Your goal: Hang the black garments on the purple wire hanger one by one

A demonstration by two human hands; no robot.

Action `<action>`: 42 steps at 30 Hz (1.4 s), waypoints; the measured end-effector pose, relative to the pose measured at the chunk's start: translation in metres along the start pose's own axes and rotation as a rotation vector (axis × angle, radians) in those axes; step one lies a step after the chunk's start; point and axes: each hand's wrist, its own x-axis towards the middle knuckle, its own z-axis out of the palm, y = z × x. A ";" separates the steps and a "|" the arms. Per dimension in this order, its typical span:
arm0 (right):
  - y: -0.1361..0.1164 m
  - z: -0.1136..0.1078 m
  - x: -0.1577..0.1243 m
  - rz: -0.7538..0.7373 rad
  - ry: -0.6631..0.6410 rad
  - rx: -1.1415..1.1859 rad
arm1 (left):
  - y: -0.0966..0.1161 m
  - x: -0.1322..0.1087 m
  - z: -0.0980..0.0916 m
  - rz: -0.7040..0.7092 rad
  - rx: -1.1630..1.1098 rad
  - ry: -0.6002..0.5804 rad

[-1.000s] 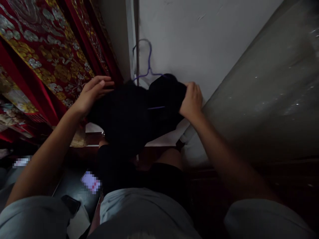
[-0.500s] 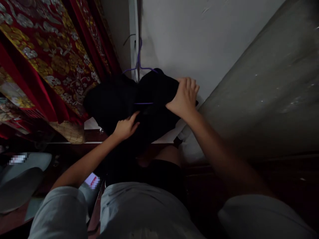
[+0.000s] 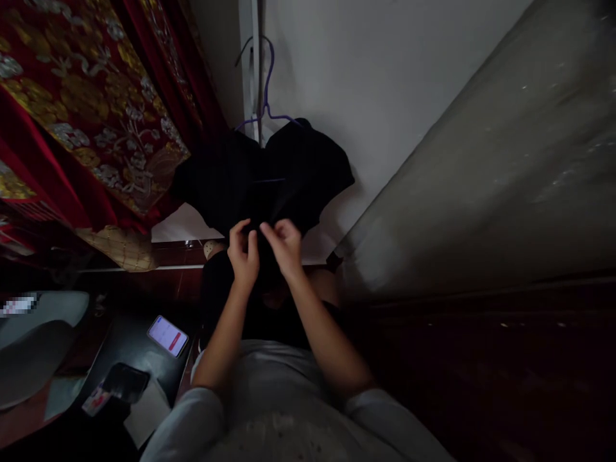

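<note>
A black shirt point(image 3: 312, 163) hangs in front of me on a purple wire hanger point(image 3: 267, 96), whose hook loops over a pale upright bar. Through the open neck shows the hanger's lower bar. My left hand point(image 3: 244, 250) is at the shirt's front, its fingers curled toward the thumb on the dark cloth. Close beside it my right hand point(image 3: 285, 245) has its fingers bent in, thumb and forefinger pinching at the front edge. Only a small gap separates the two hands. Dark cloth on dark cloth hides exactly what lies between the fingertips.
A red curtain-like cloth point(image 3: 96, 109) with gold and silver embroidery hangs at the left. Low on the left, a lit phone point(image 3: 167, 335) and a black object point(image 3: 126, 382) lie on a dark surface by a grey chair point(image 3: 43, 346). A plastic-covered panel point(image 3: 481, 173) leans at the right.
My right hand has left the shirt's right shoulder and come down to the front middle. My left hand has shifted slightly down beside it. The shoulder now hangs loose.
</note>
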 end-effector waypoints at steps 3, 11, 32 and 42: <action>0.013 0.004 -0.026 0.152 -0.198 0.083 | 0.006 -0.018 0.004 -0.145 -0.055 0.109; 0.007 -0.021 -0.027 0.184 -0.274 0.025 | 0.007 -0.033 -0.006 -0.186 -0.139 -0.143; -0.075 -0.011 0.073 0.062 -0.136 0.198 | -0.013 -0.041 0.016 0.041 0.068 -0.285; -0.110 -0.014 0.094 -0.097 -0.306 0.107 | 0.004 0.063 -0.001 0.283 0.063 -0.492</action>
